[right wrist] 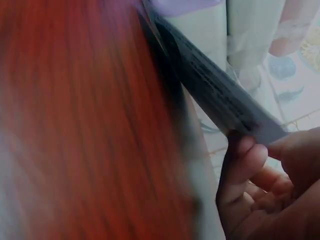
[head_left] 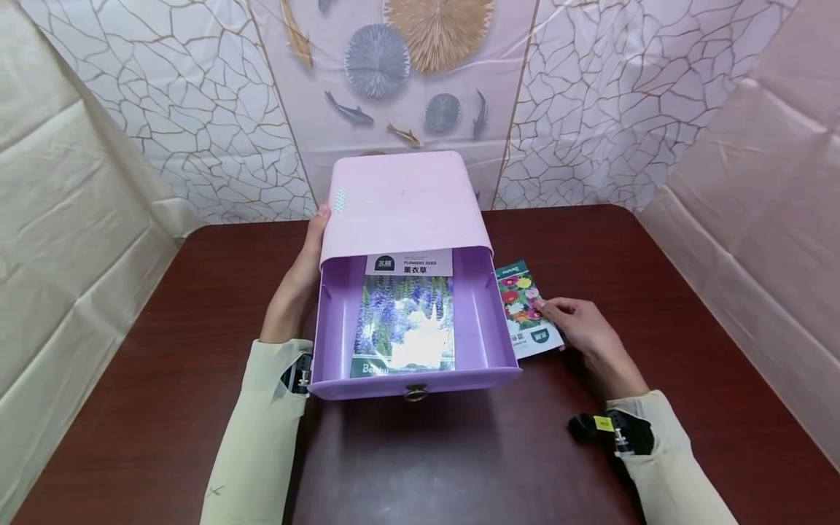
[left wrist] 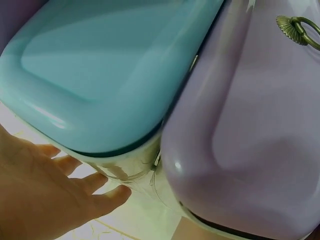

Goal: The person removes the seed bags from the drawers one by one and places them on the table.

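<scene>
A pale pink drawer box point(head_left: 403, 197) stands in the middle of the table, its purple drawer point(head_left: 479, 321) pulled out toward me. In that drawer a lavender seed packet point(head_left: 403, 313) lies face up. My left hand point(head_left: 305, 266) rests along the box's left side, fingers extended; the left wrist view shows this hand point(left wrist: 55, 195) beside a blue drawer front point(left wrist: 110, 75). To the right of the drawer, my right hand point(head_left: 584, 328) pinches a flower seed packet point(head_left: 525, 306) printed with colourful blooms. Seen from the right wrist, the packet point(right wrist: 215, 85) is tilted, pinched between thumb and fingers.
The dark red-brown table point(head_left: 131, 364) extends around the box. Behind it hangs a patterned backdrop point(head_left: 197, 109), with plain beige cloth point(head_left: 755, 204) at the sides. A brass ring pull point(head_left: 416, 394) juts from the drawer front.
</scene>
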The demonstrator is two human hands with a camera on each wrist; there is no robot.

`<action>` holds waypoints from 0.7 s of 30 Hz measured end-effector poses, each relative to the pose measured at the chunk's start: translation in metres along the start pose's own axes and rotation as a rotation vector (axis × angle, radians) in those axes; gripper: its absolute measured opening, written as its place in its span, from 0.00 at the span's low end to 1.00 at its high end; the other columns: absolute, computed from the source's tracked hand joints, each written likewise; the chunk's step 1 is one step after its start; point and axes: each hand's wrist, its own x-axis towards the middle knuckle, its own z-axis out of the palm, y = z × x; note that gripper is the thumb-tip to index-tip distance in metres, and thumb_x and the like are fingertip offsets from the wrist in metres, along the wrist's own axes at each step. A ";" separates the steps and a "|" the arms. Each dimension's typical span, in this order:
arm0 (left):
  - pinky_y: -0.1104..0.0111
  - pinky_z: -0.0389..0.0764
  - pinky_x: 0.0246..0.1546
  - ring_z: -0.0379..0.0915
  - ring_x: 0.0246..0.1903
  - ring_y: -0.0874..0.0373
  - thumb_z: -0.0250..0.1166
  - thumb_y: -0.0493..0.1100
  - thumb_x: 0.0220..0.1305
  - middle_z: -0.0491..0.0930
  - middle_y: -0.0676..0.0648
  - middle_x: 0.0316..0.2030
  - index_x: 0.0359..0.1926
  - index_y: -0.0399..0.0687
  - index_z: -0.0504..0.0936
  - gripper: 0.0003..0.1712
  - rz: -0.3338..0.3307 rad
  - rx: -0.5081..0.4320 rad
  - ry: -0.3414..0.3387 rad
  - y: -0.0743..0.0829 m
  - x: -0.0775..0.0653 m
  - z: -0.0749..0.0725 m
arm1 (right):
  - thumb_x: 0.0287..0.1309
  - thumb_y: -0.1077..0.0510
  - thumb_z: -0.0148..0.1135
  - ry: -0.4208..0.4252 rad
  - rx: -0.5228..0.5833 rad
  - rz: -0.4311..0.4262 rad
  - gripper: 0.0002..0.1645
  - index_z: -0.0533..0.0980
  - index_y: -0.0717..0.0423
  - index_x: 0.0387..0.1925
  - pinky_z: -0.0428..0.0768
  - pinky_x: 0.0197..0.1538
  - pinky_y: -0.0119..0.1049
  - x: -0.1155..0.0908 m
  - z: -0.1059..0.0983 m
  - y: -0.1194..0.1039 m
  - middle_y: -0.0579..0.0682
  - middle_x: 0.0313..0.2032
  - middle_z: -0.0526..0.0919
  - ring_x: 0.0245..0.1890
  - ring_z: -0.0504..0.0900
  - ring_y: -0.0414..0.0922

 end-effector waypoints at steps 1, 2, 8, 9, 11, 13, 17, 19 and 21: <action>0.57 0.55 0.67 0.55 0.64 0.53 0.34 0.73 0.77 0.60 0.45 0.65 0.81 0.61 0.51 0.41 0.001 0.003 0.005 0.000 0.000 0.000 | 0.80 0.39 0.54 -0.014 -0.016 0.005 0.34 0.76 0.66 0.64 0.78 0.27 0.34 0.000 -0.002 0.000 0.47 0.32 0.85 0.27 0.80 0.39; 0.58 0.55 0.66 0.55 0.64 0.54 0.34 0.73 0.77 0.60 0.46 0.65 0.80 0.59 0.52 0.41 0.001 0.002 0.008 0.000 0.000 0.000 | 0.80 0.40 0.53 -0.025 -0.028 0.006 0.35 0.74 0.67 0.66 0.79 0.28 0.34 -0.001 -0.003 0.000 0.49 0.34 0.86 0.28 0.80 0.38; 0.58 0.55 0.67 0.55 0.64 0.54 0.32 0.72 0.77 0.60 0.47 0.64 0.77 0.56 0.55 0.39 0.009 0.013 0.004 0.002 -0.001 -0.002 | 0.82 0.46 0.53 -0.075 -0.030 0.012 0.35 0.67 0.72 0.71 0.87 0.38 0.38 -0.005 -0.008 -0.004 0.68 0.55 0.80 0.40 0.84 0.43; 0.58 0.56 0.66 0.55 0.64 0.54 0.32 0.72 0.77 0.61 0.46 0.63 0.76 0.55 0.55 0.39 0.009 0.012 0.008 0.003 -0.001 -0.003 | 0.82 0.46 0.53 -0.077 -0.030 0.014 0.35 0.66 0.72 0.71 0.88 0.39 0.39 -0.006 -0.008 -0.005 0.70 0.58 0.78 0.42 0.84 0.45; 0.58 0.56 0.66 0.55 0.64 0.54 0.32 0.72 0.77 0.60 0.46 0.63 0.76 0.55 0.55 0.39 -0.003 0.011 0.016 0.004 -0.001 -0.004 | 0.81 0.44 0.53 -0.079 -0.067 0.014 0.37 0.64 0.72 0.72 0.88 0.40 0.40 -0.007 -0.010 -0.008 0.73 0.59 0.77 0.45 0.85 0.49; 0.57 0.55 0.67 0.55 0.64 0.53 0.33 0.74 0.77 0.60 0.46 0.64 0.77 0.57 0.54 0.41 -0.025 -0.007 0.018 0.004 -0.001 -0.005 | 0.81 0.43 0.53 -0.079 -0.116 0.012 0.39 0.64 0.73 0.72 0.88 0.41 0.41 -0.010 -0.012 -0.009 0.74 0.59 0.78 0.46 0.85 0.51; 0.55 0.55 0.68 0.54 0.66 0.53 0.35 0.78 0.74 0.59 0.46 0.66 0.79 0.60 0.53 0.44 -0.064 -0.028 0.008 0.003 -0.001 -0.003 | 0.81 0.42 0.52 -0.076 -0.191 0.009 0.39 0.64 0.74 0.71 0.88 0.40 0.40 -0.015 -0.017 -0.007 0.72 0.56 0.82 0.44 0.86 0.51; 0.55 0.55 0.68 0.55 0.65 0.53 0.35 0.77 0.75 0.60 0.46 0.66 0.79 0.60 0.53 0.43 -0.060 -0.021 0.009 0.002 0.001 -0.002 | 0.81 0.42 0.52 -0.084 -0.181 0.010 0.39 0.65 0.75 0.70 0.88 0.40 0.40 -0.018 -0.019 -0.007 0.72 0.55 0.82 0.44 0.87 0.50; 0.56 0.56 0.67 0.56 0.64 0.53 0.34 0.75 0.76 0.61 0.46 0.65 0.79 0.59 0.53 0.42 -0.037 -0.011 0.008 0.001 0.002 -0.002 | 0.82 0.42 0.52 -0.096 -0.169 0.009 0.39 0.65 0.76 0.70 0.88 0.41 0.41 -0.020 -0.019 -0.007 0.73 0.55 0.82 0.44 0.88 0.51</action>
